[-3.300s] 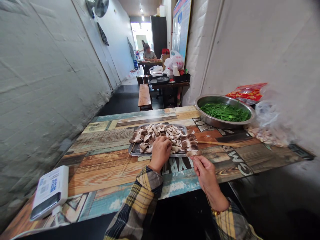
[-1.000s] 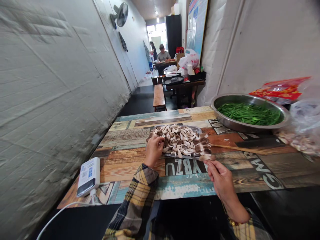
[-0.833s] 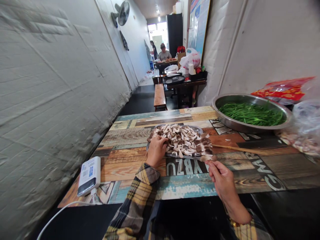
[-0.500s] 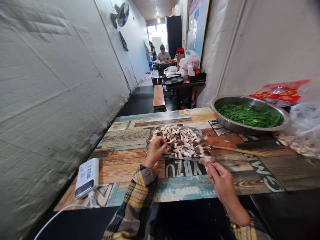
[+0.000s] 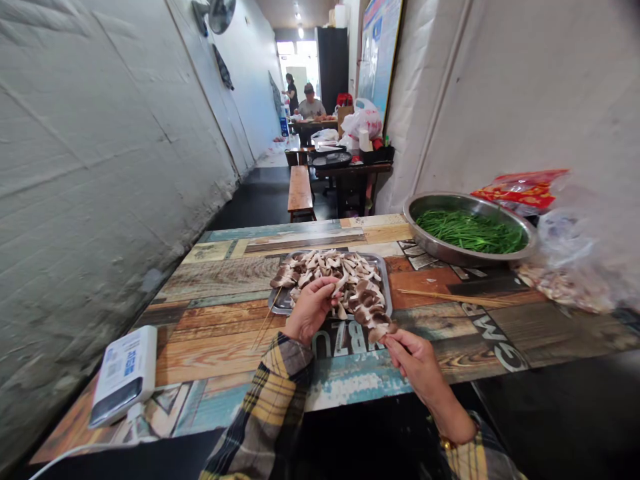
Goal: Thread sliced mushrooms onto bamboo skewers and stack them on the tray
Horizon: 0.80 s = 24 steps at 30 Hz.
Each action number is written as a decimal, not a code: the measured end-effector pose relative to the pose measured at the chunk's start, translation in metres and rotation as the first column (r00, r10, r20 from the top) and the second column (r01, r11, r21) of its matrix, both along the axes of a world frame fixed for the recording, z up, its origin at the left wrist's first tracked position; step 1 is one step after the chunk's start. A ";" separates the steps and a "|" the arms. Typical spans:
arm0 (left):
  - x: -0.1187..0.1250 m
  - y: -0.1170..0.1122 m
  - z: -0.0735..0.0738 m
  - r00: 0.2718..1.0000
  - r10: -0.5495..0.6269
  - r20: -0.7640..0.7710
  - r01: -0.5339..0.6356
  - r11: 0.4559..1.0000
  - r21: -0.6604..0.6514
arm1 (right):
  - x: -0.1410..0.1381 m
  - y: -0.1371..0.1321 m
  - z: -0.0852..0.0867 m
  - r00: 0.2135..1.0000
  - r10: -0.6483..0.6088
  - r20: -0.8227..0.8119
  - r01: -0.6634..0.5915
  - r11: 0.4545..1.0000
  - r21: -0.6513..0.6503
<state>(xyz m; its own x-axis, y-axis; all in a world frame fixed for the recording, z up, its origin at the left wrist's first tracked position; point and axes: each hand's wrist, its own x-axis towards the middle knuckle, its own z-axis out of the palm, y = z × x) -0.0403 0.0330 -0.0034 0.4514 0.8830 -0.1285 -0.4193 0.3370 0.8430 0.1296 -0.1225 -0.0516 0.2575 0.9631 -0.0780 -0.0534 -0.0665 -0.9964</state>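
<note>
My right hand grips the near end of a mushroom skewer, its brown caps packed in a row and pointing away from me over the tray's near right corner. Between the thumb and fingers of my left hand is a pale mushroom strip, close to the skewer's far end. Beneath both lies a metal tray heaped with torn mushrooms. At its left side, threaded mushrooms rest with thin sticks jutting toward me.
Bare bamboo skewers lie right of the tray. Behind them stands a steel basin of green chives, beside a plastic bag. A white cabled device sits at left. Two people are at the far end, past a bench.
My left hand has come up from the heap with a mushroom strip. My right hand has brought the skewer inward, nearer the left hand. The whole view has shifted.
</note>
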 end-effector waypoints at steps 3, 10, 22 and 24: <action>-0.001 0.000 -0.002 1.000 -0.016 -0.006 0.016 1.000 0.006 | -0.001 0.000 0.002 0.999 0.027 0.033 -0.027 1.000 -0.013; 0.003 -0.006 -0.002 0.986 0.079 -0.147 -0.060 0.990 0.128 | 0.000 0.000 0.000 0.995 0.040 0.086 -0.038 0.999 -0.032; 0.004 -0.009 -0.003 0.987 0.054 -0.153 -0.025 0.983 0.182 | 0.002 -0.002 -0.005 0.993 0.027 0.114 -0.025 1.000 -0.017; 0.004 -0.010 -0.002 0.985 0.057 -0.161 -0.026 0.982 0.186 | 0.002 -0.002 -0.005 0.992 0.037 0.117 -0.036 0.999 -0.008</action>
<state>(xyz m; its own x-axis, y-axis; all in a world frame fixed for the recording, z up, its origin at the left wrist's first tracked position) -0.0364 0.0230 -0.0056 0.3999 0.9160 -0.0330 -0.2793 0.1560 0.9474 0.1318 -0.1245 -0.0569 0.2295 0.9717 -0.0551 0.0660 -0.0720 -0.9952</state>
